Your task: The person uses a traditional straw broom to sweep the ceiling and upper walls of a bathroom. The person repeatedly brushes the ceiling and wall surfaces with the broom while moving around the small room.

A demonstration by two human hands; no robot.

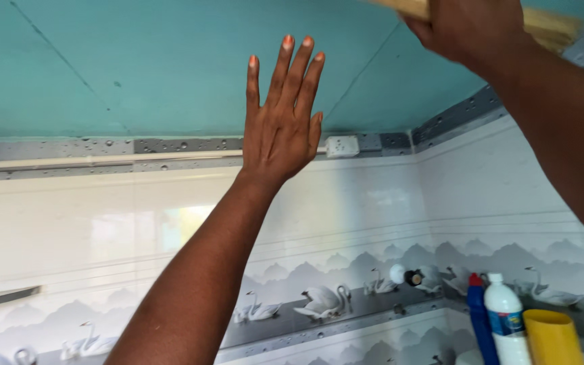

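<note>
My left hand (280,118) is raised flat against the teal painted wall (136,67), fingers together and pointing up, holding nothing. My right hand (468,27) is at the top edge of view, closed around a pale wooden handle (549,27) that runs out of frame on both sides. What is on the end of the handle is hidden. Both forearms reach up from the bottom and the right.
A grey tile border (69,145) with a white wall socket (342,146) separates the paint from white tiles with swan pictures (322,301). At the bottom right stand a blue bottle (479,324), a white bottle (506,324) and a yellow container (552,338). A wall tap (403,276) sits near the corner.
</note>
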